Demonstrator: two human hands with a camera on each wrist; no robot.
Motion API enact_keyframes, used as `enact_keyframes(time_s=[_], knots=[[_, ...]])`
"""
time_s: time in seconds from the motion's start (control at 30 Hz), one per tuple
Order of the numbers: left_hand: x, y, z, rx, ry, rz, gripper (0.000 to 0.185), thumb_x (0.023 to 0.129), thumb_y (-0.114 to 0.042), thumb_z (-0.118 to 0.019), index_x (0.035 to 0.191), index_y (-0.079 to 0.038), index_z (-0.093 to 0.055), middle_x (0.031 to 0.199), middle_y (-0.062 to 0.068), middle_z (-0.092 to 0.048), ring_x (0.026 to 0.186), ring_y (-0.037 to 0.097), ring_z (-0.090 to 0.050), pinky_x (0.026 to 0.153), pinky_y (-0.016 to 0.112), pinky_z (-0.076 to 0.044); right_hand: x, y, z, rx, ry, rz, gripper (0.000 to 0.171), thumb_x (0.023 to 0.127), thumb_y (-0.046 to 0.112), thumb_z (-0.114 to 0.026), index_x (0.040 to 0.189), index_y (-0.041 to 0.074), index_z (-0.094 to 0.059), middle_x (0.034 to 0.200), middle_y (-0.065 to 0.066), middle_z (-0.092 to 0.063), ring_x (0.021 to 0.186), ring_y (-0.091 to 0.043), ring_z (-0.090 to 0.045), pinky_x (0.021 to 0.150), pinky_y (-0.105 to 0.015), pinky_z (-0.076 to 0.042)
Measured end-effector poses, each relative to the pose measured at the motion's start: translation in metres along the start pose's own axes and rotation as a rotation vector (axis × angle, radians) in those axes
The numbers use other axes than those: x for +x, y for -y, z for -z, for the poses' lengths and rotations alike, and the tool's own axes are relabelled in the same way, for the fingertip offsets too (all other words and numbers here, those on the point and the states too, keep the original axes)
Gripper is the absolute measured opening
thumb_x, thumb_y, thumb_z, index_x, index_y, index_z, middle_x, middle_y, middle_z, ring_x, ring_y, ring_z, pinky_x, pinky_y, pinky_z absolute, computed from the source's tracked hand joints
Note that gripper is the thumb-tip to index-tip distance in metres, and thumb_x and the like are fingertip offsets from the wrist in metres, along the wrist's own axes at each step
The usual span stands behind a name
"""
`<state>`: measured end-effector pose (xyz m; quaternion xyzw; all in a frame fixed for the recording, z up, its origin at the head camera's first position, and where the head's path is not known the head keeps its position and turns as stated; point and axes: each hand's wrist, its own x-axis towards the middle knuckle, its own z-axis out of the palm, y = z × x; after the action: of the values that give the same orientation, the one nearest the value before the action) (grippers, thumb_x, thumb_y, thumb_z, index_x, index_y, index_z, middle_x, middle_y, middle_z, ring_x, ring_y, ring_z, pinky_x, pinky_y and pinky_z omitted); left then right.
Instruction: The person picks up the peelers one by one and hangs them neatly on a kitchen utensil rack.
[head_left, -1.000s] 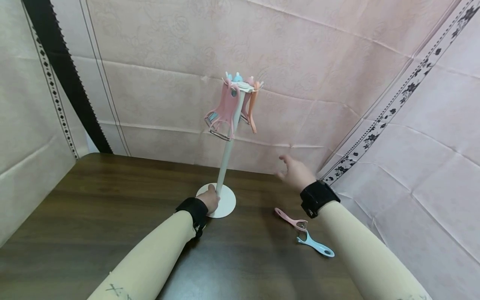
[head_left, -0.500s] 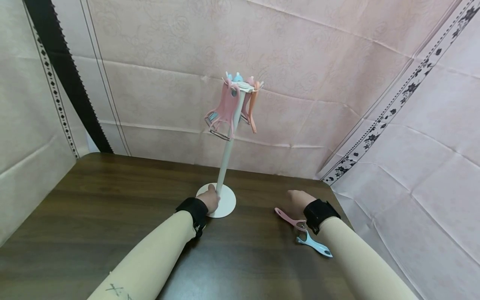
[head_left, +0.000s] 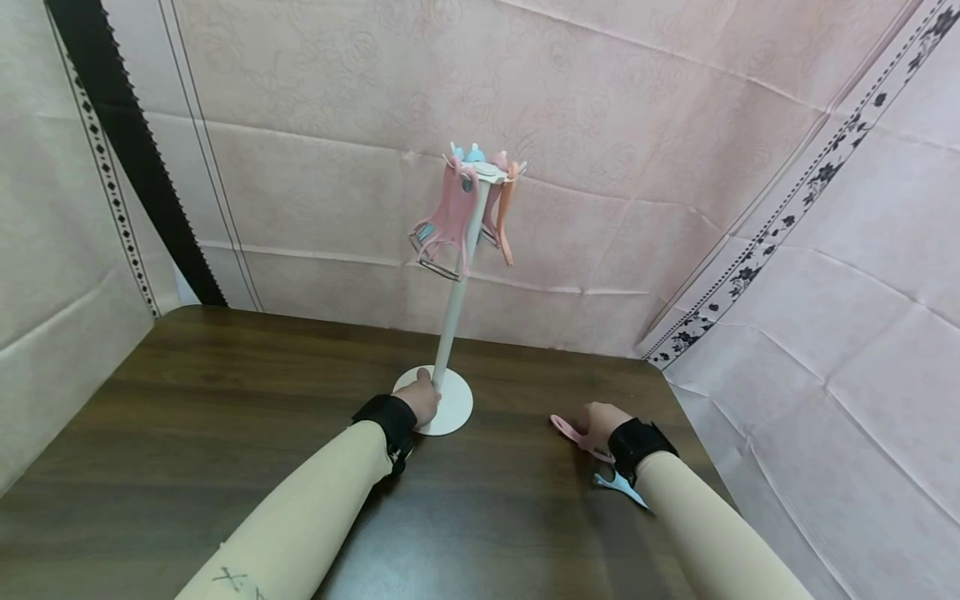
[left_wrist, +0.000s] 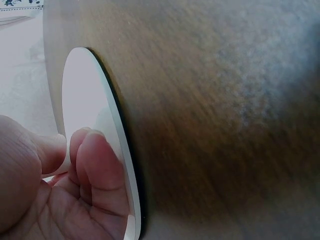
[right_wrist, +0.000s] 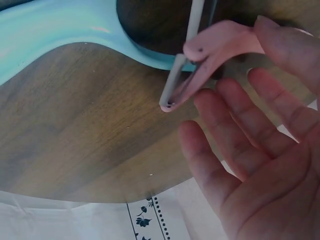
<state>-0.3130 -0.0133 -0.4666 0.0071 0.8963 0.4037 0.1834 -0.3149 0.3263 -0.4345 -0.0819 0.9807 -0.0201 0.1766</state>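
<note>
A white stand [head_left: 452, 321] with a round base [head_left: 454, 412] stands upright on the table. My left hand [head_left: 420, 398] grips its pole low down; in the left wrist view the thumb and curled fingers close round it just over the base. My right hand [head_left: 597, 423] is over a pink peeler [head_left: 564, 427] lying on the table. In the right wrist view, the thumb overlaps the pink handle [right_wrist: 235, 40] and the fingers are spread below it, loosely bent. Partly hidden by the right wrist, a light blue peeler [head_left: 621, 485] lies against the pink one's head.
Several peelers hang from the stand's top, among them a pink peeler [head_left: 455, 208] at the front and an orange peeler [head_left: 507, 217] on the right. A brown wooden table [head_left: 225, 400] bears everything. Pale patterned cloth [head_left: 337, 208] encloses the back and sides.
My right hand has come down from the table's back edge, toward me, onto the pink peeler. The left hand and the stand have stayed put.
</note>
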Motion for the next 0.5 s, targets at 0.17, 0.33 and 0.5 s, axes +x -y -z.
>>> enact_keyframes(time_s=[0.17,0.33,0.5], knots=[[-0.0012,-0.0005,0.0003,-0.019,0.004,0.015,0.05,0.103,-0.016,-0.043,0.139,0.005,-0.016,0.097,0.017,-0.055,0.071,0.027,-0.056,0.055,0.031,-0.04,0.0006,-0.0012,-0.0058,-0.076,-0.063,0.029,0.018,0.075,0.013,-0.079,0.083,0.01,-0.063,0.079,-0.002,-0.061,0.072,-0.018,-0.055,0.071,-0.039,-0.047],[-0.0014,-0.0018,0.0004,-0.017,0.005,0.025,0.052,0.103,-0.017,-0.043,0.141,0.004,-0.015,0.102,0.018,-0.054,0.073,0.027,-0.056,0.056,0.031,-0.041,0.0002,-0.0004,-0.0085,-0.087,-0.076,0.029,0.016,0.078,0.01,-0.077,0.08,0.011,-0.061,0.074,-0.001,-0.058,0.068,-0.018,-0.053,0.067,-0.037,-0.046],[-0.0028,-0.0027,0.0005,-0.006,-0.003,0.022,0.051,0.103,-0.017,-0.044,0.14,0.005,-0.016,0.104,0.02,-0.055,0.077,0.028,-0.057,0.058,0.032,-0.042,-0.0001,0.0001,-0.0108,-0.101,-0.102,0.03,0.017,0.077,0.01,-0.077,0.079,0.012,-0.06,0.071,-0.001,-0.057,0.066,-0.018,-0.052,0.064,-0.035,-0.045]])
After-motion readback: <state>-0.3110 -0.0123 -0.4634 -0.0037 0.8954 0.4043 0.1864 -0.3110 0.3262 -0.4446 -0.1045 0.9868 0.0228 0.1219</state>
